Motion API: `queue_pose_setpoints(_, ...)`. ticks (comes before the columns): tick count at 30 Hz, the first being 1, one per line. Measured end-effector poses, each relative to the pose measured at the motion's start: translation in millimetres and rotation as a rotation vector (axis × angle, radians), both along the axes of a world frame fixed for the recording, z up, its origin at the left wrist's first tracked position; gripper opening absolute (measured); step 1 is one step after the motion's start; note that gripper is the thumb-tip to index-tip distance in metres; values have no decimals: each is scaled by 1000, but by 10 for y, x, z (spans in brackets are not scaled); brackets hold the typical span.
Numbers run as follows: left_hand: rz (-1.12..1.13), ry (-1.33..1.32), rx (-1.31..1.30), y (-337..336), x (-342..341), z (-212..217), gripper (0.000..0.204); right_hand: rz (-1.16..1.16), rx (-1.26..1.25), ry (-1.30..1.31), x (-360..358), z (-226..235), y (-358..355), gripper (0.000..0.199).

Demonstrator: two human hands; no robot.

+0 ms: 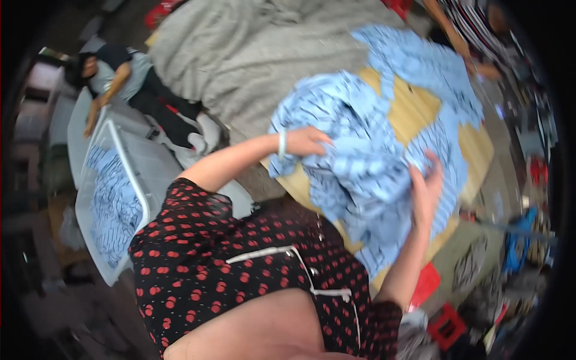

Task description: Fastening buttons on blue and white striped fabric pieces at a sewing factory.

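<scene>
A crumpled heap of light-blue cloth (366, 180) with dark streaky print lies in front of me on a yellowish board. My left hand (303, 142), with a pale band at the wrist, is closed on the upper left of the heap; its fingertips are partly lost in the folds. At the heap's right side is my right hand (425, 186), thumb and fingers apart, close against the fabric. More of the same blue cloth (426, 69) spreads toward the far right, where a co-worker's hand (487, 72) is near its edge.
Grey fabric (252, 60) covers the far side of the work surface. On the left stands a translucent plastic bin (143, 198) with blue printed cloth inside; another person (126, 75) leans over a bin behind it. Red plastic items, including a red stool-like piece (447, 324), sit at lower right.
</scene>
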State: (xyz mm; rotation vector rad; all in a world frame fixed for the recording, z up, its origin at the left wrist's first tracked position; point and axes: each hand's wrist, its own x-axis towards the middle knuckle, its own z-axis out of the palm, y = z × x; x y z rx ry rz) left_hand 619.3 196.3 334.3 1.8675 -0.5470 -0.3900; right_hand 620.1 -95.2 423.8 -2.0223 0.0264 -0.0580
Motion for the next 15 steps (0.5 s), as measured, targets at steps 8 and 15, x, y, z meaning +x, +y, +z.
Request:
queue_pose_setpoints(8,6,291,100,-37,4,-290,30,195,325,352,228,-157,279,35)
queue_pose_setpoints(15,15,186,-101,-693,189,145,38,200,387,372,170,-72,231,34)
